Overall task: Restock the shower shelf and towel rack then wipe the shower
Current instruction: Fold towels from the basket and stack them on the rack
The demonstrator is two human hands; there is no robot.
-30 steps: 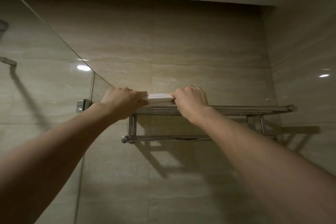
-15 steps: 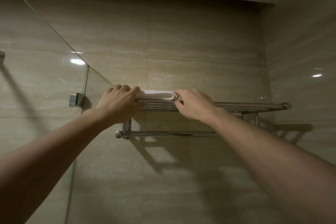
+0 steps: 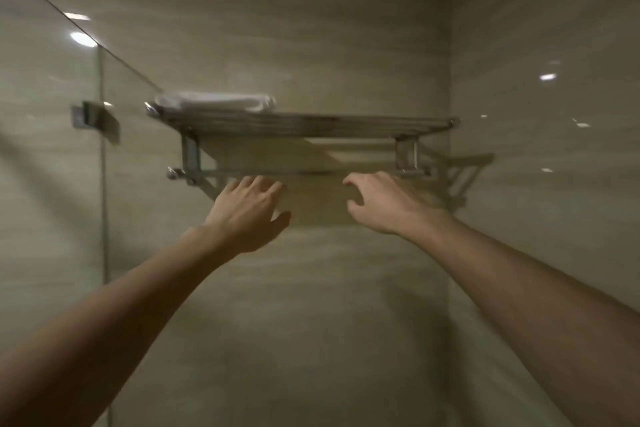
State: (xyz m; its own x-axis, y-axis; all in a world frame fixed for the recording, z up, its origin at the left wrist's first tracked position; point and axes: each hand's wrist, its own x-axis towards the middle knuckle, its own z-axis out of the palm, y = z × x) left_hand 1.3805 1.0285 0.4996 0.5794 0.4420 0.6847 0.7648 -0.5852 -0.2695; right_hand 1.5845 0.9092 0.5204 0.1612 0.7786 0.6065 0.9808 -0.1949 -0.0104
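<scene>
Shiny metal rack (image 3: pixel 311 123), soft white cloth towel (image 3: pixel 216 101), glossy stone-look tiles (image 3: pixel 277 28), smooth glass panel (image 3: pixel 45 87).

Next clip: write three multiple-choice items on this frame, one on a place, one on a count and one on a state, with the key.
1. Where does the folded towel lie?
A. Draped over the lower bar
B. On the left end of the top shelf of the towel rack
C. In one of the hands

2. How many towels are on the rack?
A. One
B. Two
C. Three

3. How are the left hand and the right hand?
A. Both grip the towel
B. Both open, holding nothing
C. Each holds a bottle

Key:
1 B: the towel sits on the top bars at the left end.
2 A: only one white folded bundle shows.
3 B: the fingers are spread below the shelf, with nothing in them.
</scene>
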